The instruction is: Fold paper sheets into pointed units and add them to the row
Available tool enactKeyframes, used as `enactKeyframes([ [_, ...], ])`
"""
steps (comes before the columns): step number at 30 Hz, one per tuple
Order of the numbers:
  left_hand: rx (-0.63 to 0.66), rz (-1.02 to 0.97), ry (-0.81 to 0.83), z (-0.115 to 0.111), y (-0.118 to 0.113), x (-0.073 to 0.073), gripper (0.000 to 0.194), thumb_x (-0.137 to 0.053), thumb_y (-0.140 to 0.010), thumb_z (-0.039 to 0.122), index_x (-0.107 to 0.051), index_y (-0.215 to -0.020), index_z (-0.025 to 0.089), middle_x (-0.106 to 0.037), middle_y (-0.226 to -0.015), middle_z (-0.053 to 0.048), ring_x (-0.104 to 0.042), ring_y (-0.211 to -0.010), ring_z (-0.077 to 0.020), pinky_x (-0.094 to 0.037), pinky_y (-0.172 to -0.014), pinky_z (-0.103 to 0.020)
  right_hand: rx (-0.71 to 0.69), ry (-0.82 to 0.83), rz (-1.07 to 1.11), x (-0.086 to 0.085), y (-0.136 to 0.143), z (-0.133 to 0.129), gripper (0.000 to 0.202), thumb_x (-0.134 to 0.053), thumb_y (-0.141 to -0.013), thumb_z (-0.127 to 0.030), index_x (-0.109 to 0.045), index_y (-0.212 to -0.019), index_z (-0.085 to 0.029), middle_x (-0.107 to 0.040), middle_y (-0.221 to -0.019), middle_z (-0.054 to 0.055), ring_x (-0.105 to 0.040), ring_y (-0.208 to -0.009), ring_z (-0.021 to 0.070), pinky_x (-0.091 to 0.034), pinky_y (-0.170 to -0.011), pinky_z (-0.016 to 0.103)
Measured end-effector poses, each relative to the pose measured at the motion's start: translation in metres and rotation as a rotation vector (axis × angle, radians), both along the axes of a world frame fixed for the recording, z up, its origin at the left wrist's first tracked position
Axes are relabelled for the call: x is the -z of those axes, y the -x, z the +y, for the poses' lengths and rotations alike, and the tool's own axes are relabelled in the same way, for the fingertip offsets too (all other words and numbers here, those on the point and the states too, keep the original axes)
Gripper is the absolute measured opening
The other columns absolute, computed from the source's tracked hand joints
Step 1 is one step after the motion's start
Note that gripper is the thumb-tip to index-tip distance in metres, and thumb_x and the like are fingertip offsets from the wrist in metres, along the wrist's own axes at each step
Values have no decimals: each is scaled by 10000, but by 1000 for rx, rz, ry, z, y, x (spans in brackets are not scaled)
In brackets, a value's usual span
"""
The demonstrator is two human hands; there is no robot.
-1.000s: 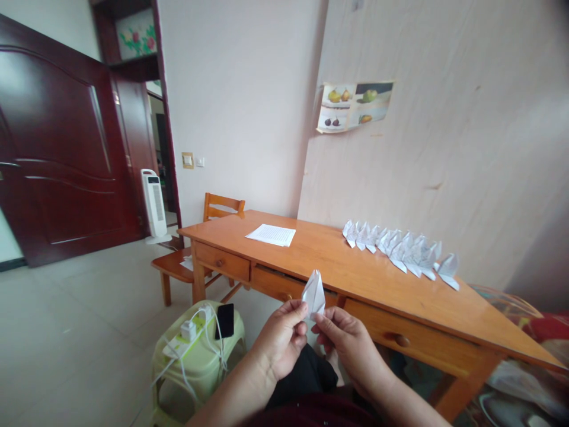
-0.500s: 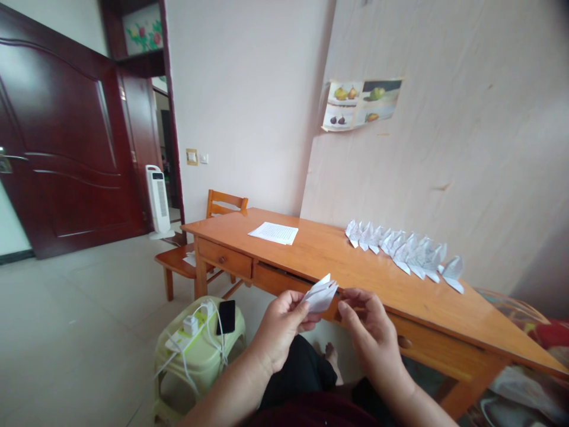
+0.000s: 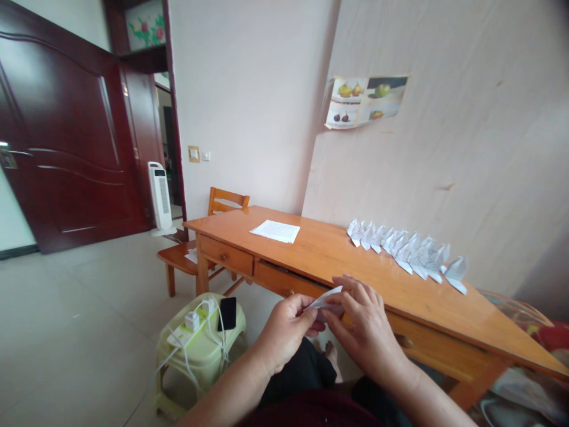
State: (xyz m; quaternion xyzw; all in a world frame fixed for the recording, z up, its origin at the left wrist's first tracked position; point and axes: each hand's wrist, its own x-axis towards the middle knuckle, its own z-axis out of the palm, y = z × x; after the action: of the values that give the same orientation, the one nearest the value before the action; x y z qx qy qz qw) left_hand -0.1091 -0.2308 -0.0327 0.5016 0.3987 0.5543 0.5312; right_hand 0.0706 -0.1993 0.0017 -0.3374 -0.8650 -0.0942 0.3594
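The left hand (image 3: 288, 326) pinches a piece of folded paper (image 3: 323, 298) at its left end, the thumb laid along the near side and the other fingers curled behind, while the right hand (image 3: 367, 320) has its thumb and index finger closed on the right part of the same piece, its remaining fingers bent and raised above it, so that much of the paper's shape is hidden. The piece is held in the air over the person's lap, in front of the near edge of the wooden counter (image 3: 324, 252). Towards the back right of that counter, near the wall, stands a slanting row of folded paper figures (image 3: 402, 248), set close together and overlapping in view, each with a raised pointed part; one more figure (image 3: 456, 274) stands just beside the right end of the row. Farther left on the counter lies a small stack of written sheets (image 3: 275, 231), flat and slightly fanned. To the left of the left arm is a pale green stool (image 3: 202, 350), bearing a power strip (image 3: 174, 339) with white plugs and cables, and a dark phone (image 3: 227, 313) beside it. A wooden chair (image 3: 180, 258) stands at the counter's left end with some paper on its seat, and a white tower appliance (image 3: 160, 198) stands on the floor by the doorway
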Motion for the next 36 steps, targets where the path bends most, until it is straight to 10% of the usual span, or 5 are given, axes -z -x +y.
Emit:
enactKeyframes([
  [19, 36, 105, -17, 1, 1, 2, 298, -645, -898, 426, -659, -935, 130, -734, -888, -106, -705, -775, -193, -542, -695, -287, -27, 24, -100, -3, -3, 4, 103, -615, -930, -257, -667, -841, -269, -684, -796, 7, -589, -845, 231, -330, -988, 498],
  [27, -4, -120, 48, 5, 1, 5, 270, -704, -854, 402, -638, -874, 141, -696, -742, -53, -673, -660, -158, -497, -631, -251, -8, 42, 179, 0, -2, 4, 293, -649, -912, -345, -604, -1193, -272, -658, -1207, 83, -575, -1129, 294, -408, -985, 500],
  [36, -20, -657, 248, 14, 7, 8, 178, -793, -792, 182, -641, -875, 145, -676, -764, -20, -668, -632, -107, -472, -561, -176, -213, 708, 564, 26, 14, 1, 325, -587, -945, -484, -664, -1104, -211, -712, -1005, 91, -664, -891, 240, -524, -786, 374],
])
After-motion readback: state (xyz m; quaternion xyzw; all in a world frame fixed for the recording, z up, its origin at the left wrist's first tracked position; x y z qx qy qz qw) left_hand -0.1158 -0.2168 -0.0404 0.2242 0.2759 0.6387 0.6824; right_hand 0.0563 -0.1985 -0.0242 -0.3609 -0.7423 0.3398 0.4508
